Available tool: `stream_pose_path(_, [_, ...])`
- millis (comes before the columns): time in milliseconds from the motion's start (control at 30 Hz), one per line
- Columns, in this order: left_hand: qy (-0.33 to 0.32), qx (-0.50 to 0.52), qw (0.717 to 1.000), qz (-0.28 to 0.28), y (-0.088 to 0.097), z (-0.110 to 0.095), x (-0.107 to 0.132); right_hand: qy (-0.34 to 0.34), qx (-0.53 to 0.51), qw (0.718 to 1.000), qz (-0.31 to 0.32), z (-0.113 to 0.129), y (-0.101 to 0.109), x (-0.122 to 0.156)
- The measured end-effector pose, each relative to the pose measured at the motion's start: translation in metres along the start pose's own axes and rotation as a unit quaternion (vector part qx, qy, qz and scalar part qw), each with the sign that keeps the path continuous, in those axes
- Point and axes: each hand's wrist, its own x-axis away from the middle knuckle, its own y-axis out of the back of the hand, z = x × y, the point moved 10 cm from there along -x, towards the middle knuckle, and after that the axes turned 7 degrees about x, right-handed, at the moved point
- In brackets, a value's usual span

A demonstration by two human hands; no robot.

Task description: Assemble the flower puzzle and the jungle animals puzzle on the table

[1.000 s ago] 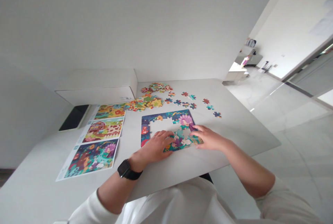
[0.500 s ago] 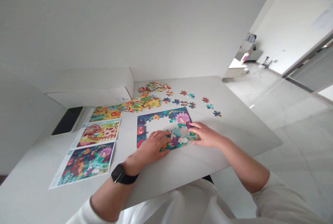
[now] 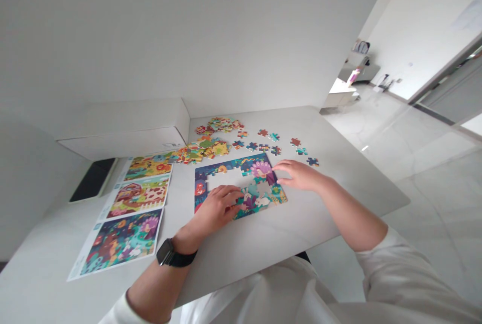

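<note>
Head view shows the partly filled puzzle (image 3: 259, 200) on the table (image 3: 271, 236), the left hand (image 3: 214, 211) over it with half-bent fingers, perhaps for steadiness, any grip hidden, and the right hand (image 3: 299, 175), thumb and fingers parted, seemingly empty, at its right edge.

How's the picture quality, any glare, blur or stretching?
Head view: soft light, faint shadows on the tabletop; same head view: a small bright streak on the floor at right, likely glare; head view again: apparent wide-angle stretching, as in the right sleeve; head view too: the puzzle slightly soft but readable, the box label illegible.
</note>
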Motion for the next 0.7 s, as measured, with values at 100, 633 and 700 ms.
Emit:
stream_pose_path(100, [-0.008, -0.003, 1.0, -0.019, 0.006, 0.001, -0.001, -0.096, 0.022, 0.995, -0.03, -0.045, 0.029, -0.017])
stream_pose_path(633, [0.037, -0.013, 0.998, -0.043, 0.018, 0.016, 0.002, -0.388, 0.079, 0.918, -0.028, -0.188, 0.013, -0.137])
stream_pose_path(700, [0.035, -0.009, 0.998, -0.043, 0.018, 0.016, 0.002, -0.388, 0.076, 0.918, -0.031, -0.191, 0.01, -0.139])
